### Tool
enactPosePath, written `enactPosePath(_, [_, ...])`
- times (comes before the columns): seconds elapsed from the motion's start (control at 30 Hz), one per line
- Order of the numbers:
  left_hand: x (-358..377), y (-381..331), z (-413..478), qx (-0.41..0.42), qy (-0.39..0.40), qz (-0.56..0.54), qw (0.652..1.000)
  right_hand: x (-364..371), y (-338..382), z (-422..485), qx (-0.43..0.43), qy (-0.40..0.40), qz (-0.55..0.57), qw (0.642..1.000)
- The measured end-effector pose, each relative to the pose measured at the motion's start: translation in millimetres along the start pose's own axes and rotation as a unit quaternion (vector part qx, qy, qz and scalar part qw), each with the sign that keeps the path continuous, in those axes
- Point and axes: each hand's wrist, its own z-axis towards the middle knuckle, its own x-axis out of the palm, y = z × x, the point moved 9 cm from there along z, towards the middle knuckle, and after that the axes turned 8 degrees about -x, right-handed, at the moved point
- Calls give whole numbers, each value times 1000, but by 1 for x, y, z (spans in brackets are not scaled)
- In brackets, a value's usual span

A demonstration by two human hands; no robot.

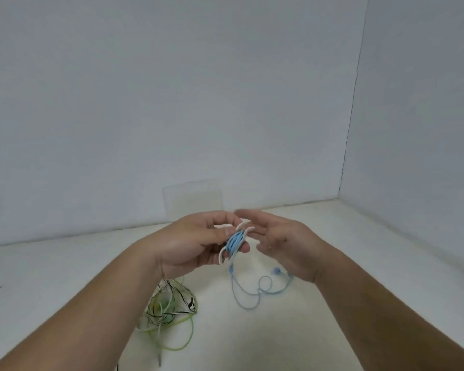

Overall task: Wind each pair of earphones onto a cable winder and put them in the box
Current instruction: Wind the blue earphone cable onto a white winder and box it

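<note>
Gripping the white cable winder with the left hand, thumb on the near side and curled fingers on the far side. Holding it up in the air, over the pale table, in the middle of the view. Carrying the blue earphones on that winder, with the cord wrapped many times round its middle. Letting the rest of the blue cord hang down from the winder to the table and lie there in loose loops. Showing one small blue ear bud on the table, just below the right hand. Showing a small blue lump on the cord just under the winder too, but too blurry to tell what it is.

Hovering the right hand just beside the winder, on its right, with fingers nearly straight and a little spread. Holding nothing that can be seen in that hand. Touching the winder with the fingertips or not: cannot tell.

Leaving the clear box at the back of the table, right by the wall, behind both hands. Leaving a messy pile of more earphones, green, white and black cords all mixed up, lying on the table below the left wrist, well apart from the box.
</note>
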Motion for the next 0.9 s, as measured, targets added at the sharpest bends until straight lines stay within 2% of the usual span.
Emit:
enactPosePath(0.07, [-1,13,13,-1,5,-14,1000,0,-20,3,15,19,4,1000])
enactPosePath(0.2, [-10,40,37,-12,-10,-17,1000,-24,-52,7,62,-38,-26,997])
enactPosePath(0.3, [-13,62,50,-24,-16,20,999,-42,-79,1,130,-106,42,985])
enactPosePath(0.4, [-13,78,60,-16,-17,48,999,-44,-93,-2,148,-159,83,973])
enactPosePath(0.53, [-24,87,73,32,-101,71,992,-43,-92,2,117,-209,48,970])
enactPosePath(0.67, [-37,93,71,51,-190,78,977,-42,-74,0,63,-216,-58,973])
enactPosePath(0.9, [-32,96,62,72,-210,62,973,-21,-62,0,5,-172,-125,977])
